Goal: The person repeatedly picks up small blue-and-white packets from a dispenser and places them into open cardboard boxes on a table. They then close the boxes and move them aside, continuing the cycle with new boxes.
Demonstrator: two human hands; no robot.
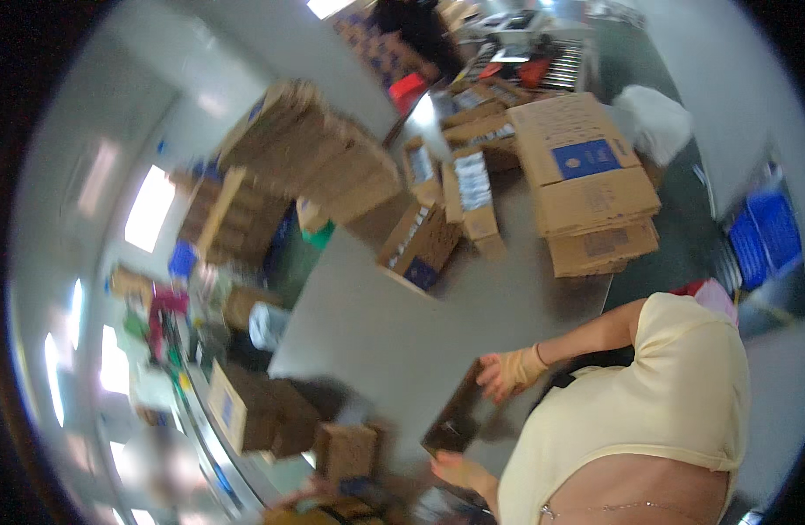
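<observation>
A narrow brown cardboard box [455, 409] is held tilted between my two hands above the grey table [367, 328]. My right hand [510, 372] wears a pale beige covering that leaves the fingertips bare, and its fingers close over the box's upper end. My left hand [462, 471] grips the box's lower end, its fingers partly smeared by motion. The box's surface looks dark and blurred, so its contents cannot be made out. Farther along the table lies a carton with a blue patch [418, 248], apart from my hands.
Flattened cartons [586, 184] are stacked at the table's right side. Several narrow boxes with pale items [472, 188] lie beyond. Tall carton stacks [311, 144] stand at upper left. More boxes [346, 451] sit at lower left, near a blurred person [162, 464]. Blue baskets [764, 236] are at right.
</observation>
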